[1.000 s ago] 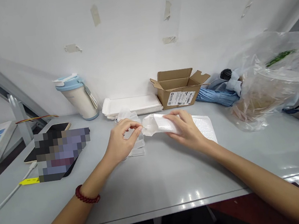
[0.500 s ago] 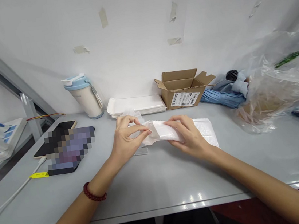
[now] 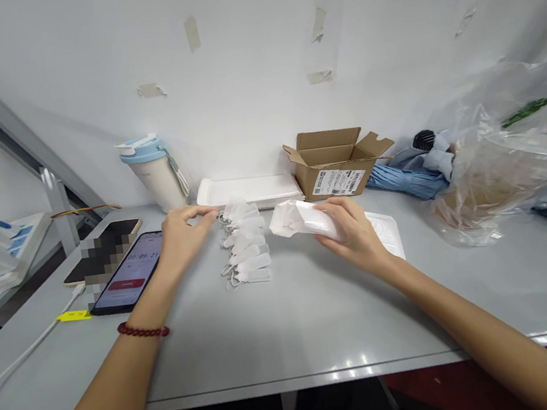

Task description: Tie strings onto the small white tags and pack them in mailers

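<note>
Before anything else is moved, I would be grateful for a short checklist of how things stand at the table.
1. Right hand has a grip on the white packet: ok.
2. Left hand is empty: cannot tell; nothing shows at its fingertips, but they are too small to be sure.
3. Clear plastic pieces lie between the hands on the table: ok.
4. Cardboard box has its flaps up: ok.
5. Flat white packet beside the right hand is fully in view: not ok, partly hidden.
6. Inside of the held packet is empty: cannot tell.
</note>
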Available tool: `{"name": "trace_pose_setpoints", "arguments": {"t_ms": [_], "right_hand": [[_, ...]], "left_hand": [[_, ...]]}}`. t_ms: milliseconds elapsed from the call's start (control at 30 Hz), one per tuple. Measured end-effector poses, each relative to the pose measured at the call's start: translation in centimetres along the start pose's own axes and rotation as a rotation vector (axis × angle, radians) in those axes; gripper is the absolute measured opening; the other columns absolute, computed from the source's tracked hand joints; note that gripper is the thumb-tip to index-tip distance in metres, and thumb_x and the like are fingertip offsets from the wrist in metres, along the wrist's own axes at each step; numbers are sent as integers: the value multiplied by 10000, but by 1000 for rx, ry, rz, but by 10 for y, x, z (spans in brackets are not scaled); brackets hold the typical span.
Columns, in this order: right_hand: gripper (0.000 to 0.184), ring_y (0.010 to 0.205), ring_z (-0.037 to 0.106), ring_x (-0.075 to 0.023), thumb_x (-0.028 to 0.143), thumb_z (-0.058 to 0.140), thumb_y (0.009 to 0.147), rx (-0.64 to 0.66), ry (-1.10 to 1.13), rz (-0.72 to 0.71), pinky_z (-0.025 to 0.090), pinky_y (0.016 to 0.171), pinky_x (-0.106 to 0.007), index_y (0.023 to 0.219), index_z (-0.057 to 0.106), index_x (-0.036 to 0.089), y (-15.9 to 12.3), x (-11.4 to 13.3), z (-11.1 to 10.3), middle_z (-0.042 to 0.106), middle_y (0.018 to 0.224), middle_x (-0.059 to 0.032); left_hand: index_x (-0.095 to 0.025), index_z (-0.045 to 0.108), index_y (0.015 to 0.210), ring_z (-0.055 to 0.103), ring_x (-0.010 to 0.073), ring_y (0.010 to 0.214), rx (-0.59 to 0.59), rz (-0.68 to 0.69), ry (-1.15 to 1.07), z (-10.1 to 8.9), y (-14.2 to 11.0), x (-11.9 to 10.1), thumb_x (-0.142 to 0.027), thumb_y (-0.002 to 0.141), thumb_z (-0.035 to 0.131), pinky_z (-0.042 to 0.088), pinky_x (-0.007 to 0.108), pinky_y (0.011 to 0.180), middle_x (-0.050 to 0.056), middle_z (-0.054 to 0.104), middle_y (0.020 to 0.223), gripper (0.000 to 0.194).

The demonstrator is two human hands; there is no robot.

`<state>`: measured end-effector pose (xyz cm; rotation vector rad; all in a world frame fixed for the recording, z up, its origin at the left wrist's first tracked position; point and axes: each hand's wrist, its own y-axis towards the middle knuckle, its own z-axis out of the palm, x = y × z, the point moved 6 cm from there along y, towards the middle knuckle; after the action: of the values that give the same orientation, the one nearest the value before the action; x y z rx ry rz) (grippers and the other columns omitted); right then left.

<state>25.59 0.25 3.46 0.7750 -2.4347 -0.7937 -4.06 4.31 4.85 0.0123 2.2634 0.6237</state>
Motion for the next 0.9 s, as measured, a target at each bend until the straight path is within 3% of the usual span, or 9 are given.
{"name": "trace_pose_setpoints", "arguments": {"t_ms": [100,233,567,900], "right_hand": [[405,1055,513,-281,332,573,816,-29,-8,23,430,862,-447,1202,479,248,0,-6,-3,514,1139,-113],[397,1054,515,-278,334,581,811,-43,-18,33,428,864,-443,1186,487,244,1,-8,-4,517,1141,-109],[413,1058,499,-290,324,571,814,13,0,16,430,851,-451,1209,477,246,0,-6,4,531,1134,-111],[401,1063,494,-286,316,577,816,58,-22,23,429,861,-445,1193,470,230,-2,-6,9,526,1155,-112]], "left_hand": [[-219,716,732,615,267,862,56,-98,8,8,8,27,-350,693,628,449,354,788,39,723,824,163],[-206,728,771,628,262,861,93,-96,47,18,9,42,-370,684,605,449,364,814,71,735,867,223],[-222,719,732,633,240,831,90,-33,85,31,3,34,-395,712,586,455,325,768,41,740,850,219],[-200,688,769,599,212,803,-19,31,65,16,2,19,-377,775,539,426,315,756,42,710,820,231]]}}
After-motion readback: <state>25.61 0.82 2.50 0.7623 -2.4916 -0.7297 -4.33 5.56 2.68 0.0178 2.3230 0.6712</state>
